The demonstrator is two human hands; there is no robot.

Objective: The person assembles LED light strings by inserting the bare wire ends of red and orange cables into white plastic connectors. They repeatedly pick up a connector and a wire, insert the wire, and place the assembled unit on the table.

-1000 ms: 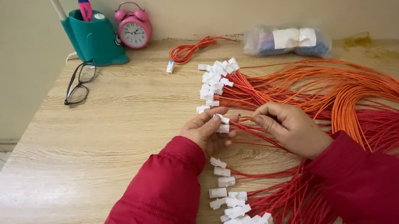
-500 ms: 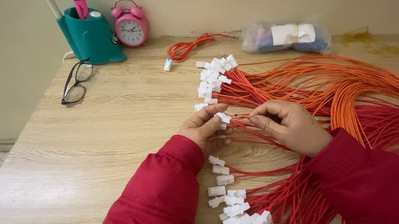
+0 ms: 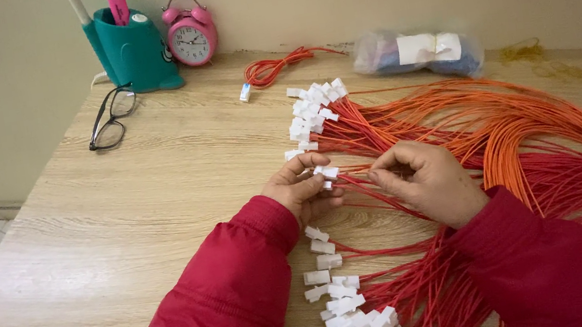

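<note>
Both arms wear red sleeves. My left hand (image 3: 304, 185) pinches a small white plastic connector (image 3: 327, 173) at the end of a red wire. My right hand (image 3: 426, 181) grips that same red wire (image 3: 356, 170) a short way to the right of the connector. Around the hands spreads a big fan of red and orange wires (image 3: 519, 127), each ending in a white connector. One cluster of connectors (image 3: 313, 109) lies beyond the hands, another cluster of connectors (image 3: 358, 316) lies close to me.
On the wooden table (image 3: 158, 208), at the back, stand a teal pen holder (image 3: 132, 52) and a pink alarm clock (image 3: 191, 38). Black glasses (image 3: 109, 118) lie at the left. A coiled red wire (image 3: 276, 68) and a plastic bag (image 3: 418, 54) lie near the wall.
The hands stay at the same spot on the wires, with the fingers shifting slightly on the connector. The camera has tilted down a little.
</note>
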